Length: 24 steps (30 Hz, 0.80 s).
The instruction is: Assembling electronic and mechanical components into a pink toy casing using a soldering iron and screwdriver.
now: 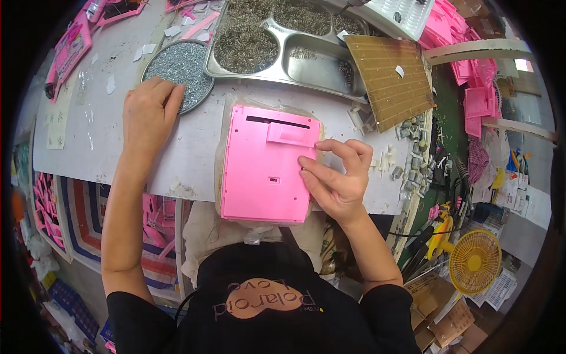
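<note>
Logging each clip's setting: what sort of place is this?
Most likely a small assembly workshop bench. A round dish of screws sits under the left hand, a compartmented metal tray holds more small metal parts, and the right hand touches a pink plastic panel, with similar pink parts stacked nearby.

left arm: bare, comes up from the lower left, nearly straight, reaching well forward
left hand (pixel 149 112): palm down, back facing the camera, fingers together and a bit curled, tips pointing up and to the right, not gripping anything as far as I can see
right arm: bare too, bent at the elbow, forearm angling up and inward from the lower right
right hand (pixel 335 177): closer to the body than the left, wrist cocked, fingers loosely curled and pointing left, thumb tucked under the index, more of a light pinch than a fist
gap: hands well apart
</note>
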{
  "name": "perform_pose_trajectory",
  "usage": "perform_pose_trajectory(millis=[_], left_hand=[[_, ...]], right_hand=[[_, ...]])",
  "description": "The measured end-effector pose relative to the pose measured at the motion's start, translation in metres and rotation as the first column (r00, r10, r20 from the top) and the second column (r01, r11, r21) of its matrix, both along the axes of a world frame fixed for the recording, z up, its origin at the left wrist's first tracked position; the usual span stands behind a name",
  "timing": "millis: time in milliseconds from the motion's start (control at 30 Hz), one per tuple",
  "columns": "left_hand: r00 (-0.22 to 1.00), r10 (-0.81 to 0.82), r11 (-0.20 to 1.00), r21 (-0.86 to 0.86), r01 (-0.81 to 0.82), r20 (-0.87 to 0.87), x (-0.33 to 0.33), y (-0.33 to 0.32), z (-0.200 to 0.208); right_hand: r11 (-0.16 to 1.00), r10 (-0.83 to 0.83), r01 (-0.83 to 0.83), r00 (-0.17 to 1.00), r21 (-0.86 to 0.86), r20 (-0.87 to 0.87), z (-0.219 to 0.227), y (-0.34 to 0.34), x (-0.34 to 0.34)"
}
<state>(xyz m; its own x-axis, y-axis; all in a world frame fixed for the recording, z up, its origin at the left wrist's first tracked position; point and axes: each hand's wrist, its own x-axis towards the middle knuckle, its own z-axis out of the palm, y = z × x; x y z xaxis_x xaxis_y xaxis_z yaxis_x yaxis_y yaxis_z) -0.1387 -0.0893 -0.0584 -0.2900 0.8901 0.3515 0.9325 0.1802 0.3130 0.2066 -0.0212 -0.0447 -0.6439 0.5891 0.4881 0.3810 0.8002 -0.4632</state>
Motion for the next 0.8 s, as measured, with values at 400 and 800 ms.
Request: perform_pose_trajectory(millis=[400,800], left_hand=[[0.83,-0.494,0.869,0.108,0.484,0.259,0.111,-0.028,0.048],[0.711,-0.677,0.736,0.163,0.657,0.189,0.14,-0.032,0.041]], right_hand=[[0.999,0.029,-0.027,0.998,-0.043,0.055,0.001,0.003,0.006],[0.999,-0.008,0.011,0.999,-0.047,0.045,0.007,0.002,0.018]])
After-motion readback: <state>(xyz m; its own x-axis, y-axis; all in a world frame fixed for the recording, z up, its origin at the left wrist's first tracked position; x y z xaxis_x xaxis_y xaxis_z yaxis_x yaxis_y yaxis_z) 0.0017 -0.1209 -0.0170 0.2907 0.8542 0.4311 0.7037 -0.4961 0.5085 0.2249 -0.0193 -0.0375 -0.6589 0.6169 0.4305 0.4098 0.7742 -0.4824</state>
